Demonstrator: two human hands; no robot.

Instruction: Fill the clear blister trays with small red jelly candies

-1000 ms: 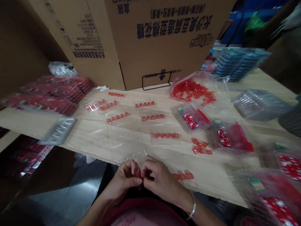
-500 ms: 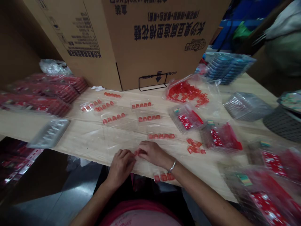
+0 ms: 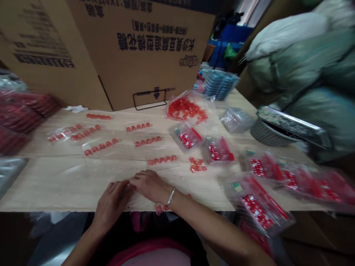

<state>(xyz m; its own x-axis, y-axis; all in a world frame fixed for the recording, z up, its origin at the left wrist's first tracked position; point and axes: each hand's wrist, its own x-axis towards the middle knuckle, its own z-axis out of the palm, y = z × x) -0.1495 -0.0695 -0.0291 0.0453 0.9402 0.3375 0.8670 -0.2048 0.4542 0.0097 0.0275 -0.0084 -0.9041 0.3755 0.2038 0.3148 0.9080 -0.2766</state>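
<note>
My left hand (image 3: 112,201) and my right hand (image 3: 149,184) meet near the table's front edge, fingertips pinched together. Whatever lies between the fingers is hidden and blurred. Just beyond my right hand is a row of small red pieces (image 3: 162,160) in a clear plastic strip. Another red row (image 3: 159,209) is partly covered by my right wrist, which wears a silver bracelet (image 3: 171,197). Farther off lie more such strips (image 3: 101,147). Several loose red pieces (image 3: 197,168) rest to the right, and a clear bag (image 3: 209,111) behind them holds many red pieces (image 3: 185,109).
A large cardboard box (image 3: 155,70) stands at the back. Clear packs with red cards (image 3: 257,210) line the right side, near a grey basket (image 3: 267,132) and nested clear trays (image 3: 237,120). Stacked red packs (image 3: 24,111) are at left; big sacks (image 3: 302,74) rise beyond the table.
The view has turned to the right, so the table's things sit farther left and more sacks show. My hands stay together; the small red bit seen between the fingertips no longer shows.
</note>
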